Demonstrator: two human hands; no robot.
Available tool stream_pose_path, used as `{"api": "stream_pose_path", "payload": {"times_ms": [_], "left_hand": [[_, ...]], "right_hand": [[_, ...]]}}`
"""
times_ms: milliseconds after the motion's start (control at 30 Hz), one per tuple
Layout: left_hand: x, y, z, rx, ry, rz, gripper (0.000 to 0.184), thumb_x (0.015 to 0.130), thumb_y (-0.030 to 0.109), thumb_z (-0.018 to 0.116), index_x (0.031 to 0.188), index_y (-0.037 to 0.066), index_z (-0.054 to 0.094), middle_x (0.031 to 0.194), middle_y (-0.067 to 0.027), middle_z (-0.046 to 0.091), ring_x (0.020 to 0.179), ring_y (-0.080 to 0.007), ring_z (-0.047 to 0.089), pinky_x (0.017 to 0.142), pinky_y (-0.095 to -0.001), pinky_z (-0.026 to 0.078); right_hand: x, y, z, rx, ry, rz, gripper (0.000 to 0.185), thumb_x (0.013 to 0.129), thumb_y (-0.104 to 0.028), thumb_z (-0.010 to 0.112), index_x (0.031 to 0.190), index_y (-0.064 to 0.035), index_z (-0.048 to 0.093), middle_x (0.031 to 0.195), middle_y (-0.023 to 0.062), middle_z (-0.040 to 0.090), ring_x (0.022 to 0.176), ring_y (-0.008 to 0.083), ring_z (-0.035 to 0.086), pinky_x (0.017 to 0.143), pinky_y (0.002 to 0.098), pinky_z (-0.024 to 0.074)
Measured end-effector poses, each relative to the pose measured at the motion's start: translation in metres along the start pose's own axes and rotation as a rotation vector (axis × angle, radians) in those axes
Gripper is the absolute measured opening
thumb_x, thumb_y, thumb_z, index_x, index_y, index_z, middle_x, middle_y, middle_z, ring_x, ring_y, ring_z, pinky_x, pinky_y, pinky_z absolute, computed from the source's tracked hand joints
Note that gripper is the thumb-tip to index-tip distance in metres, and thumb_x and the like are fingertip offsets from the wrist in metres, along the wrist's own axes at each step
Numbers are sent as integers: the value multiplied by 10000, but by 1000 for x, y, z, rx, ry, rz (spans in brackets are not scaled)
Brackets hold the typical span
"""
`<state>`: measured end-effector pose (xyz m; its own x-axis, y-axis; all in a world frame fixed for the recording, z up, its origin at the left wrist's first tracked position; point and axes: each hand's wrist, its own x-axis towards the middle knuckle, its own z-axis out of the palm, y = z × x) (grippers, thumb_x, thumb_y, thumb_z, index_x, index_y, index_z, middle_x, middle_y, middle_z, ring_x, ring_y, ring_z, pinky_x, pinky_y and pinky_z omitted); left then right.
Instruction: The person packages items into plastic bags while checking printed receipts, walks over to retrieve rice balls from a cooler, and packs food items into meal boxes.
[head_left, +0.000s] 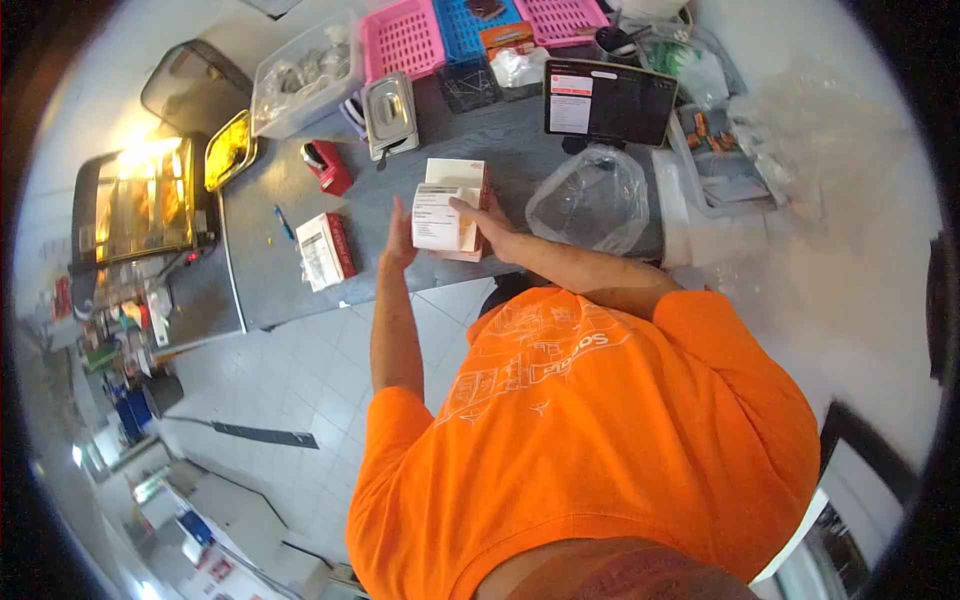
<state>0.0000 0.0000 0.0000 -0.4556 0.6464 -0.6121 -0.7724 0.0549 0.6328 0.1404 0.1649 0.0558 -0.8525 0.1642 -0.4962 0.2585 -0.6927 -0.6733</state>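
A white printed slip [437, 218] lies over a white and red box [455, 172] at the near middle of the dark counter. My right hand [485, 224] is at the box's right side, its thumb pressing on the slip's upper right. At the slip's left edge my left hand [400, 235] is upright with its fingers stretched, beside the box. To the left, another white and red box [325, 252] carries a printed label on top. Behind it stands a red tape dispenser [327, 168].
A tablet [610, 103] stands at the back, with a clear plastic bag [592, 200] in front. Further back are a metal lidded container [388, 115], a clear bin [308, 75] and pink baskets [402, 40]. A lit glass display case [140, 205] stands left.
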Motion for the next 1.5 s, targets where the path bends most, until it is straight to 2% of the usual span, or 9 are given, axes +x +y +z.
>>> {"api": "stream_pose_path", "payload": {"times_ms": [300,500,767,933,1000,1167,1267,1400,1500], "left_hand": [[-30,72,113,226,-374,-44,660,1005,534,324,1417,27,414,1381,-138,522,1226,-263,547,1050,-374,429],[5,4,253,279,-581,-5,665,973,552,399,1442,82,375,1402,-134,494,1212,-228,541,1047,-337,407],[70,-79,199,402,-451,-59,636,980,524,419,1392,40,443,1327,-136,558,1176,-239,556,990,-335,428],[46,-132,141,837,384,583,502,977,408,495,1269,3,543,1261,-154,589,1121,-255,579,951,-356,456],[66,-188,89,112,160,-210,419,955,352,534,1222,30,566,1144,-135,631,1040,-266,607,897,-370,485],[-1,-142,158,-54,220,66,247,924,347,603,952,104,563,848,-43,588,705,-186,578,554,-349,490],[-33,-97,181,-142,131,90,368,884,326,685,1138,97,550,909,-33,603,808,-173,599,662,-309,480],[-67,-133,214,94,489,448,436,893,366,674,1159,94,460,1083,-40,520,1058,-190,510,841,-381,442],[-74,-159,202,-129,319,81,435,897,366,666,1191,107,477,1100,-65,552,1067,-214,541,863,-424,450]], "right_hand": [[-53,-40,11,95,265,-478,879,809,-241,746,1453,-53,178,1306,142,475,1195,222,520,955,351,477],[-146,-117,-82,179,371,-360,487,850,-218,697,1250,-40,483,1125,113,622,969,207,671,794,327,567],[-98,-23,-163,356,342,-213,438,874,-283,654,1217,-29,553,1072,83,659,937,187,665,785,317,551],[-85,-11,-166,27,652,-557,577,819,-162,720,1293,5,439,1202,158,572,1106,285,579,909,366,478],[-105,-30,-145,-645,936,-814,633,817,-172,721,1334,-17,392,1242,201,534,1207,334,489,989,437,403],[-108,-51,-156,-1499,613,-996,314,765,-156,713,1060,-111,616,1190,113,552,1229,378,427,1040,517,323],[-108,-59,-144,-1379,591,-769,221,751,-175,712,961,-126,662,1117,72,584,1163,308,489,971,492,398],[-95,-92,-163,-855,655,-792,296,768,-255,733,1011,-98,670,1043,86,630,1025,258,576,862,408,475],[-31,-77,-247,-506,745,-449,371,769,-302,747,1022,-42,666,955,88,664,861,236,622,785,346,489]]}}
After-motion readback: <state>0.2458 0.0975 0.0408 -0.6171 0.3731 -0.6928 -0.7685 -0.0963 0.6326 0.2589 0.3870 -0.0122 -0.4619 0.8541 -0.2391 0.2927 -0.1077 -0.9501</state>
